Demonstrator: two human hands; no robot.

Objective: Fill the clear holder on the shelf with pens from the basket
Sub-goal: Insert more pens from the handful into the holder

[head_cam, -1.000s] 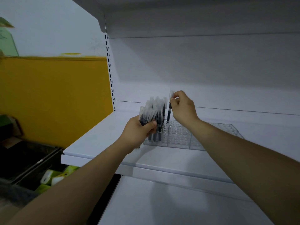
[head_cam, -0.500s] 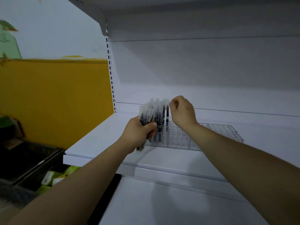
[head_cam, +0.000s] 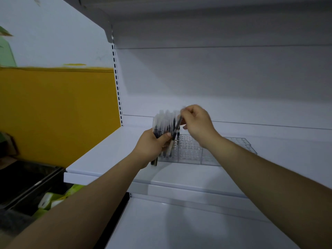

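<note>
A clear holder (head_cam: 206,151) with a grid of small holes lies flat on the white shelf (head_cam: 111,155). Several pens with clear caps stand in its left end. My left hand (head_cam: 152,146) grips a bundle of pens (head_cam: 162,123) upright just left of the holder. My right hand (head_cam: 196,123) is above the holder's left part and pinches the top of a single pen (head_cam: 177,127), which is tilted and blurred. The basket is not clearly in view.
Another white shelf (head_cam: 179,227) juts out below. A slotted upright (head_cam: 117,87) marks the unit's left side, with a yellow wall (head_cam: 53,114) beyond. Dark bins (head_cam: 27,184) with green and white packages (head_cam: 52,200) sit low on the left.
My right hand set one pen down into the holder, then came back to the bundle and now pinches another pen at its top. My left hand stayed almost still.
</note>
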